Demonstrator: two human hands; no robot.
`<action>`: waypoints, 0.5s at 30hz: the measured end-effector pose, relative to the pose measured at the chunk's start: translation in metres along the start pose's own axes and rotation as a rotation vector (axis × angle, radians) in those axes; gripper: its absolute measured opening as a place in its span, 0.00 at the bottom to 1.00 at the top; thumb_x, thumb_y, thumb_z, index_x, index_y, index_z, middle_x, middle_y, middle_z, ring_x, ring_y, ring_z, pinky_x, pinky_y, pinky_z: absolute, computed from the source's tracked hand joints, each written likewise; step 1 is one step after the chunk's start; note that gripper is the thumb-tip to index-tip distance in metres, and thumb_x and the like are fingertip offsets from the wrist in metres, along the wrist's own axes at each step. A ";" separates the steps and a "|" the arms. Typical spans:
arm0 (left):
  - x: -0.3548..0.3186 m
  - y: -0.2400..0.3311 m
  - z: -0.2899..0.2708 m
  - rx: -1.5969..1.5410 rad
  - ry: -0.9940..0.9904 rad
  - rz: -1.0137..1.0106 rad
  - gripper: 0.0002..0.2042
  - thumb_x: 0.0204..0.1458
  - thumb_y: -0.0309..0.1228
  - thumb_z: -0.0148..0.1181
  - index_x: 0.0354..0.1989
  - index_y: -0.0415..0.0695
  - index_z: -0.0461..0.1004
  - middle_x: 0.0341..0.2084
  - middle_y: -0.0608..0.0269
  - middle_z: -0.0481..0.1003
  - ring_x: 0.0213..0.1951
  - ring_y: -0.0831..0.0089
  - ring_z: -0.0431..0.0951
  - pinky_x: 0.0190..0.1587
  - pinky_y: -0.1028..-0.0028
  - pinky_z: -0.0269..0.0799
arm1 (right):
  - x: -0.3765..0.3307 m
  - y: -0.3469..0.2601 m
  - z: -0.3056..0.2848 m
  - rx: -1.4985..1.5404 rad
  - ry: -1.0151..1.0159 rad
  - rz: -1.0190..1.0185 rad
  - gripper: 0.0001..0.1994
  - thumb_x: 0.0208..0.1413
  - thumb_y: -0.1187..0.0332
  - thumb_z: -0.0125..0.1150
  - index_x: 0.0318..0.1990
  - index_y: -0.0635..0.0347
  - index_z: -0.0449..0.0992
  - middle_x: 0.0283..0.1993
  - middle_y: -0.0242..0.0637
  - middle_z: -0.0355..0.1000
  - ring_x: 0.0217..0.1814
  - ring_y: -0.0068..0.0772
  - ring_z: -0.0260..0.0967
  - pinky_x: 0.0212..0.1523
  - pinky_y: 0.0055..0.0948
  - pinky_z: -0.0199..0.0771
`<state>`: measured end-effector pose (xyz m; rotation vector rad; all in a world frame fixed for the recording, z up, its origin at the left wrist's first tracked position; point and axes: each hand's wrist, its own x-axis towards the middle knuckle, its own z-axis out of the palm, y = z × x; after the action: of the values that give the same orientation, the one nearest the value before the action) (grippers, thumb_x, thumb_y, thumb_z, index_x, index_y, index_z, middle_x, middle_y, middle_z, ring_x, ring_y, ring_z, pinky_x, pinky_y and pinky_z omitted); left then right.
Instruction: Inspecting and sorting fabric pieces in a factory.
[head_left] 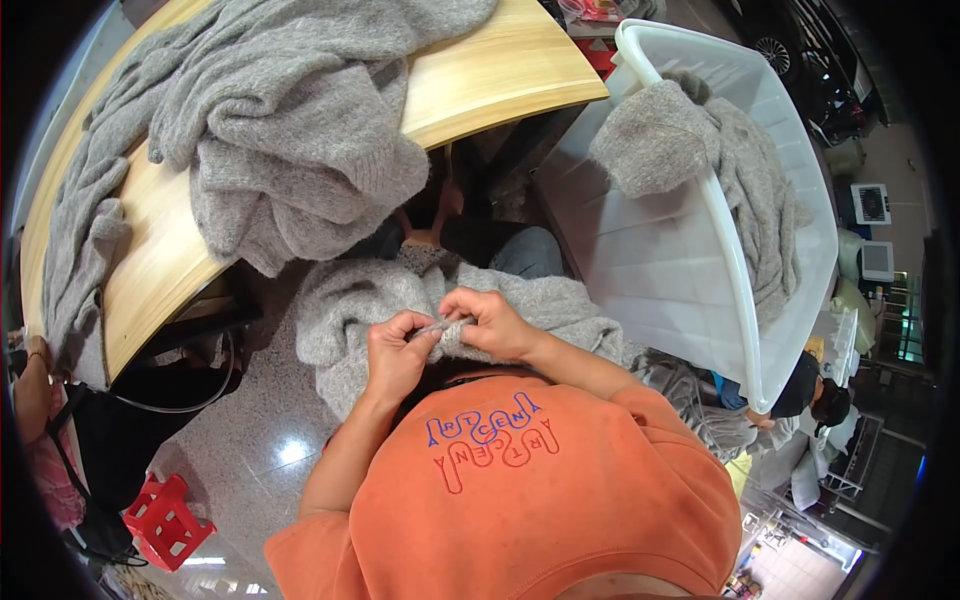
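Observation:
A fuzzy grey knitted garment (345,305) lies bunched across my lap and spreads out to both sides. My left hand (395,355) pinches a small bit of its edge between thumb and fingertips. Close beside it, my right hand (492,325) grips the same edge with thumb and bent forefinger. The fingertips of both hands nearly meet in front of my orange top. Whether anything small sits between them besides the knit is too fine to make out.
On the wooden table (480,75) at the far left lies a heap of grey knitwear (290,140). A white plastic tub (640,240) at right has a grey knit piece (655,140) over its rim. A red stool (168,522) stands lower left. Other people sit at both sides.

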<state>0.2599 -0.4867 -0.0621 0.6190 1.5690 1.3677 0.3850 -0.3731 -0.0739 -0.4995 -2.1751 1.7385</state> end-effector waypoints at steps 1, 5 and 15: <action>0.000 0.000 0.001 0.000 -0.001 0.000 0.02 0.40 0.18 0.57 0.24 0.37 0.74 0.17 0.72 0.70 0.21 0.88 0.63 0.22 0.86 0.58 | 0.001 0.004 -0.002 0.068 -0.041 0.054 0.11 0.34 0.79 0.50 0.30 0.63 0.70 0.24 0.36 0.68 0.27 0.25 0.66 0.28 0.23 0.65; -0.003 -0.004 0.003 0.071 -0.015 0.015 0.03 0.40 0.18 0.56 0.25 0.37 0.74 0.17 0.73 0.70 0.21 0.88 0.64 0.23 0.86 0.59 | 0.003 0.014 -0.010 0.134 -0.236 0.141 0.12 0.34 0.76 0.50 0.32 0.64 0.71 0.25 0.36 0.69 0.26 0.20 0.64 0.27 0.23 0.64; 0.001 -0.006 -0.001 0.100 0.052 0.051 0.02 0.41 0.18 0.56 0.24 0.37 0.74 0.16 0.73 0.69 0.20 0.89 0.62 0.20 0.86 0.57 | -0.002 0.004 0.009 -0.357 0.028 -0.207 0.08 0.32 0.79 0.53 0.26 0.63 0.70 0.21 0.40 0.65 0.23 0.42 0.65 0.22 0.32 0.64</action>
<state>0.2596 -0.4881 -0.0682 0.6932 1.6822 1.3589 0.3836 -0.3810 -0.0796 -0.3607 -2.4297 1.2373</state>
